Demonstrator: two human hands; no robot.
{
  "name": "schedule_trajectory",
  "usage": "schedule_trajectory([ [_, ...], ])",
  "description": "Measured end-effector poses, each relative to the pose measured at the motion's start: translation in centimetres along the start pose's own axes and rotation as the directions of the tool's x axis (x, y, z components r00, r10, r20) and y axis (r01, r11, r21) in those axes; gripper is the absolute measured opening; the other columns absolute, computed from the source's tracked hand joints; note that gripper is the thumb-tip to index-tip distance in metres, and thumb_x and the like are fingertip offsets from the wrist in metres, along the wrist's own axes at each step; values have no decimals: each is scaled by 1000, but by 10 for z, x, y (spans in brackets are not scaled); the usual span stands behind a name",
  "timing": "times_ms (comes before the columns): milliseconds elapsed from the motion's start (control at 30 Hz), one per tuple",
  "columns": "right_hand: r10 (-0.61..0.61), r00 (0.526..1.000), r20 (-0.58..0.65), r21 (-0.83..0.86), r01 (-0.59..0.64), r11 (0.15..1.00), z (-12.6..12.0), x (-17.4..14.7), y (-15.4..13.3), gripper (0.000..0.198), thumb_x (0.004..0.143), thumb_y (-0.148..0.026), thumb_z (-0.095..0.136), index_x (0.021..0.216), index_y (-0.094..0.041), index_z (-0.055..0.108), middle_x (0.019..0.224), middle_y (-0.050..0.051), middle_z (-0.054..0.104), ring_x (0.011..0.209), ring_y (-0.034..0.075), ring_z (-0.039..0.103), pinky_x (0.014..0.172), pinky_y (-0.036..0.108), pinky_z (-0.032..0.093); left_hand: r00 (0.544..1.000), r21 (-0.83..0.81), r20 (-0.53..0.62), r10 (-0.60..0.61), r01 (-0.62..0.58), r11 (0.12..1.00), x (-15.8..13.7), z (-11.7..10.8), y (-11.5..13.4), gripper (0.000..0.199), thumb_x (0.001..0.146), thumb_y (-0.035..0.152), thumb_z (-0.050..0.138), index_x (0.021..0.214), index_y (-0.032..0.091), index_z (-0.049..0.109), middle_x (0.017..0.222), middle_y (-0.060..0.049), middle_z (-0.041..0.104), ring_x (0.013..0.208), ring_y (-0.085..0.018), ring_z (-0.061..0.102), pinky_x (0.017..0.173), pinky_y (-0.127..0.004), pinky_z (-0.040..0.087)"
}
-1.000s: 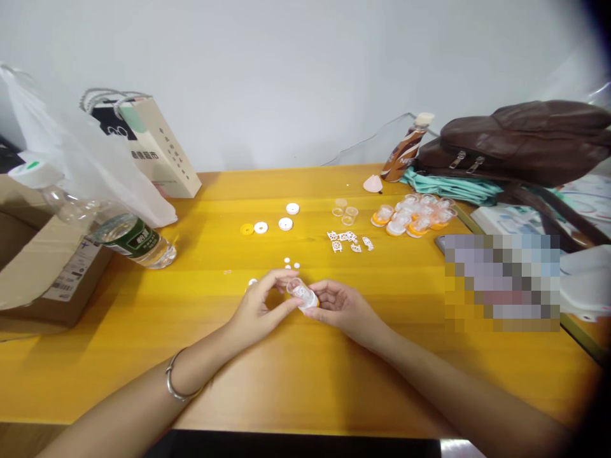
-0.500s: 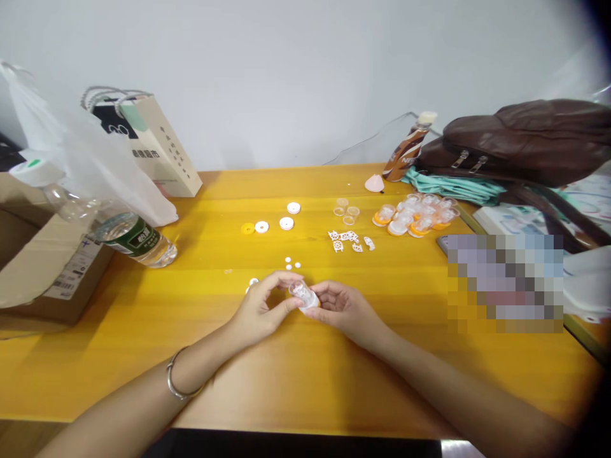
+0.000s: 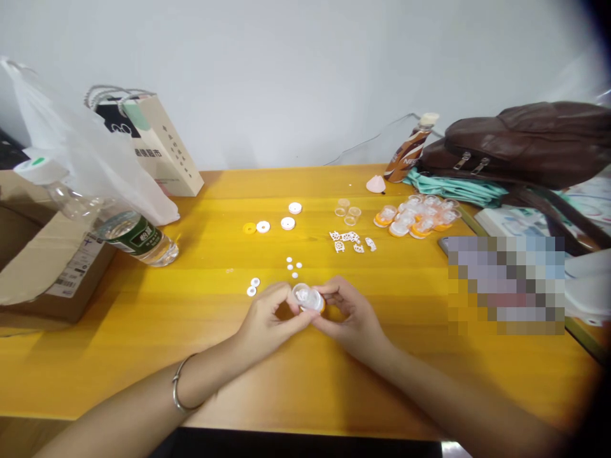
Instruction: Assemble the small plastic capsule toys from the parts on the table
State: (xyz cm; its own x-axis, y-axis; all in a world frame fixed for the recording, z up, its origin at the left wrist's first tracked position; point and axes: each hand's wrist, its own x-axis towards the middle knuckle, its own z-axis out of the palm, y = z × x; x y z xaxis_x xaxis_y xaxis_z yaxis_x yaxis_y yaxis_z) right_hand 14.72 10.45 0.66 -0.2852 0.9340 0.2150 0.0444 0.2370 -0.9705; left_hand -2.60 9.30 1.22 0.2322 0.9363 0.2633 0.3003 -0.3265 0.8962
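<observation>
I'm gripping a clear, orange-based cup (image 3: pixel 309 299) between left hand (image 3: pixel 268 318) and right hand (image 3: pixel 354 315). Small white discs (image 3: pixel 290 267) are lying nearby.

Brightly lit, soft shadows, darkened right corners

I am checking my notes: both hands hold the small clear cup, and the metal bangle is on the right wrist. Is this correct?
The side is wrong: the head view shows the metal bangle on the left wrist. The left hand and right hand do hold the small clear cup.
</observation>
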Motion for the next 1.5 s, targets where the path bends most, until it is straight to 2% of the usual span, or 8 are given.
schedule_trajectory([
  [100, 175, 975, 134, 267, -205, 942, 2, 3, -3, 27, 66, -27, 73, 82, -22, 51, 77, -1, 60, 71, 12, 57, 68, 27, 46, 998, -59, -49, 34, -37, 998, 2, -8, 3, 27, 73, 25, 68, 94, 19, 54, 91, -5, 60, 85, -16, 56, 79, -30, 43],
  [167, 236, 947, 219, 368, -304, 878, 2, 5, -4, 27, 66, -28, 73, 78, -21, 51, 75, -3, 60, 67, 10, 55, 66, 24, 44, 998, -160, 11, 64, -61, 985, 5, -14, 7, 43, 80, 24, 61, 120, 22, 45, 115, -10, 56, 103, -20, 54, 90, -34, 42],
  [233, 255, 930, 266, 413, -349, 841, 1, 7, -3, 24, 66, -29, 74, 77, -20, 55, 74, -3, 60, 66, 8, 54, 66, 22, 43, 989, -209, 109, 96, -71, 975, 9, -18, 11, 41, 86, 21, 51, 127, 23, 44, 125, -11, 53, 114, -21, 50, 98, -37, 39],
  [367, 282, 910, 302, 450, -397, 800, -2, 7, -3, 22, 67, -31, 74, 79, -18, 61, 74, -2, 61, 67, 9, 54, 68, 23, 43, 990, -225, 110, 92, -65, 972, 13, -20, 12, 27, 87, 17, 50, 112, 22, 61, 115, -8, 60, 110, -18, 54, 96, -33, 43],
  [533, 309, 910, 276, 452, -407, 794, -1, 6, -5, 19, 65, -28, 75, 75, -19, 61, 74, -3, 62, 68, 9, 55, 70, 23, 42, 997, -326, 34, 65, -50, 944, 15, -15, 9, 21, 82, 17, 58, 102, 19, 64, 101, -8, 63, 97, -16, 59, 85, -29, 49],
  [767, 307, 903, 300, 441, -416, 795, 1, 6, -5, 20, 65, -27, 75, 78, -19, 61, 76, -2, 62, 70, 9, 56, 69, 22, 43, 998, -434, 64, -4, 31, 900, 11, -14, 13, 11, 83, 18, 58, 93, 16, 59, 109, -11, 60, 108, -20, 55, 92, -35, 45],
  [900, 305, 905, 295, 421, -410, 809, 2, 6, -7, 22, 64, -27, 75, 77, -20, 59, 74, -3, 61, 67, 9, 55, 69, 23, 43, 999, -458, -14, -44, 33, 889, 11, -12, 13, 10, 80, 18, 62, 88, 16, 58, 102, -9, 62, 100, -18, 59, 87, -33, 48],
  [1500, 319, 910, 264, 435, -408, 803, 3, 4, -8, 23, 63, -26, 76, 76, -20, 58, 76, -3, 63, 68, 9, 57, 68, 23, 44, 999, -364, -14, 44, -46, 930, 10, -13, 11, 8, 78, 16, 62, 84, 16, 57, 97, -9, 62, 95, -17, 60, 83, -32, 49],
])
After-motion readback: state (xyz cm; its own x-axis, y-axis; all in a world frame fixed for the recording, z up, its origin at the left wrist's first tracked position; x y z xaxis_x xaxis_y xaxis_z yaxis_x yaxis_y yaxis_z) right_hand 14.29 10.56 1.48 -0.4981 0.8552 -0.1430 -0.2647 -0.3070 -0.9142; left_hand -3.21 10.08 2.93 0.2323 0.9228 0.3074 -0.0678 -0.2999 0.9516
